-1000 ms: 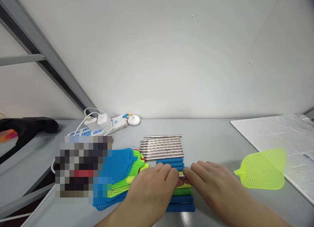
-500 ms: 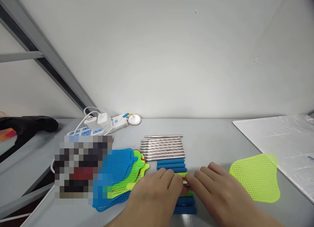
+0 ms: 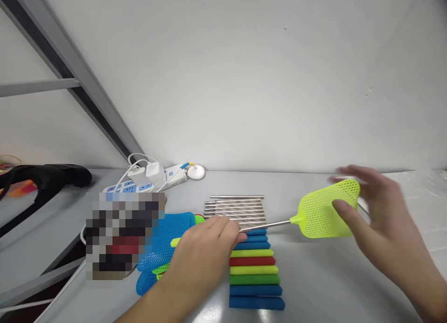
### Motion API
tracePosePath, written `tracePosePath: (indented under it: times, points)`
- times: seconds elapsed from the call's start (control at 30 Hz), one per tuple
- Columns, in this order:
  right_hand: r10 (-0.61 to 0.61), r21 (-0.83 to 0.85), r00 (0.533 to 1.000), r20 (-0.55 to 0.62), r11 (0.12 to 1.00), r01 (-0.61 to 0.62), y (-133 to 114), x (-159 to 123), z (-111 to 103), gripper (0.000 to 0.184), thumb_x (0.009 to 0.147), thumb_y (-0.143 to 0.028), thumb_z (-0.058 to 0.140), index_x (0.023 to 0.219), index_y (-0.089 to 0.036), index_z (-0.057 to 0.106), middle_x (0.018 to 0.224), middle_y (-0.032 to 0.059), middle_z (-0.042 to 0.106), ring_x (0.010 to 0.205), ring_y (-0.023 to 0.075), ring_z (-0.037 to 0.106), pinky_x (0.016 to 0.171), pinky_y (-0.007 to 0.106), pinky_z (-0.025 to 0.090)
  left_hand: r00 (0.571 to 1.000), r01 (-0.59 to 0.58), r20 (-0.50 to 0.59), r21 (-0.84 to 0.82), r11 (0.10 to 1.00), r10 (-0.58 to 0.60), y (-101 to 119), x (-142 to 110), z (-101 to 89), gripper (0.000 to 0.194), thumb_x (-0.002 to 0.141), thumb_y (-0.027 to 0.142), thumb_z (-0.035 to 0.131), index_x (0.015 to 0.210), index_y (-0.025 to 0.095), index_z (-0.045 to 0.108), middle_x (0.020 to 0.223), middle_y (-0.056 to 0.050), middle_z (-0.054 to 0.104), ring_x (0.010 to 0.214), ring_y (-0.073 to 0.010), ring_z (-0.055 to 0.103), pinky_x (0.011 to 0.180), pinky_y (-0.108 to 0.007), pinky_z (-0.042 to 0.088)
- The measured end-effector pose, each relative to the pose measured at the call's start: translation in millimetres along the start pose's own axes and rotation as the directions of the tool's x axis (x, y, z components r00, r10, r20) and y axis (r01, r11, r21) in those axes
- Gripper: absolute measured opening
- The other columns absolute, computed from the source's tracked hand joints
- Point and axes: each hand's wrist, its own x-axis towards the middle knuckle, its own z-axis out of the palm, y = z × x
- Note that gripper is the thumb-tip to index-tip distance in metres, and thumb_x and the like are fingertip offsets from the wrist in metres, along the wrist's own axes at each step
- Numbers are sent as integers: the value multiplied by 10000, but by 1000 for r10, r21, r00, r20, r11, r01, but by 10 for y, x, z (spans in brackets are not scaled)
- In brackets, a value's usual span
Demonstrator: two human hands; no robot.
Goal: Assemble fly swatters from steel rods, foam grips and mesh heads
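One yellow-green swatter [image 3: 324, 213] is joined head to rod, clamped in the left hand [image 3: 211, 241], overlapped by the right hand [image 3: 387, 220], digits apart. Left unjoined: rods [image 3: 240, 214] beyond left hand, grips [image 3: 254, 279] right, mesh heads [image 3: 169, 232] left.

the head camera peers forward and down from above the hands, close in now: left hand [image 3: 207, 243] near six o'clock, right hand [image 3: 387, 220] around four, grey tabletop [image 3: 314, 281] spreading past five, pale wall [image 3: 223, 80] filling twelve!
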Motion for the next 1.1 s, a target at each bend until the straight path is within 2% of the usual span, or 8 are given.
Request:
tracePosePath:
  times: [0.07, 0.13, 0.27, 0.47, 0.63, 0.77, 1.0, 1.1]
  points:
    - [223, 210, 947, 230, 939, -272, 38, 20, 39, 384, 879, -527, 559, 1191, -310, 506, 1077, 67, 651, 891, 282, 664, 684, 401, 557, 1000, -8, -18, 15, 1000, 8, 23, -13, 5, 264, 999, 262, 409, 757, 224, 507, 688, 15, 616, 631, -201, 596, 525, -303, 296]
    - [323, 299, 866, 381, 844, -446, -25, -36, 99, 309, 868, -542, 577, 1035, -287, 523, 875, 29, 671, 721, 238, 665, 560, 336, 542, 999, -27, -41, 19, 999, 28, 91, -52, 17, 262, 995, 251, 403, 752, 229, 499, 665, 20, 604, 586, -195, 581, 507, -303, 279]
    - [369, 290, 853, 370, 826, -483, -308, -212, 191, 298, 858, -533, 603, 885, -261, 484, 703, -7, 617, 628, 199, 617, 519, 289, 504, 993, -52, -100, 53, 997, 57, 233, -134, 56, 265, 991, 193, 345, 776, 234, 494, 659, 16, 591, 536, -192, 554, 491, -309, 251]
    - [370, 328, 814, 447, 780, -534, -397, -226, 233, 306, 864, -529, 607, 885, -257, 468, 742, -15, 615, 679, 175, 618, 569, 258, 508, 997, -63, -44, 54, 997, 65, 167, -70, 74, 299, 1015, 233, 320, 775, 223, 498, 671, 10, 596, 579, -198, 569, 522, -306, 290]
    - [351, 466, 677, 647, 520, -716, -334, -140, 236, 352, 863, -498, 629, 1098, -262, 514, 1011, 43, 690, 843, 206, 674, 701, 307, 539, 994, -83, -65, 35, 996, 85, 111, -52, 0, 323, 1033, 265, 299, 807, 212, 523, 668, 14, 600, 578, -183, 557, 524, -305, 287]
    - [326, 438, 548, 770, 354, -827, -334, -128, 217, 480, 846, -526, 638, 1229, -262, 523, 1040, 73, 697, 832, 234, 691, 702, 362, 548, 975, -117, -182, 61, 991, 127, 123, -74, -64, 254, 1026, 242, 351, 855, 201, 534, 664, 19, 584, 586, -174, 519, 550, -310, 287]
    - [449, 396, 594, 667, 461, -794, -487, -228, 279, 589, 826, -586, 630, 1302, -284, 459, 876, 34, 692, 637, 194, 659, 449, 263, 489, 962, -94, -251, 59, 994, 106, 124, -60, -48, 244, 1021, 227, 365, 859, 199, 544, 683, 13, 595, 616, -182, 493, 567, -324, 274]
    - [421, 422, 573, 703, 403, -812, -479, -228, 251, 589, 816, -577, 648, 1298, -291, 467, 899, 35, 689, 630, 184, 649, 460, 268, 497, 966, -96, -237, 28, 995, 100, 115, -47, -57, 243, 1016, 224, 376, 847, 202, 548, 679, 15, 598, 615, -184, 496, 560, -321, 282]
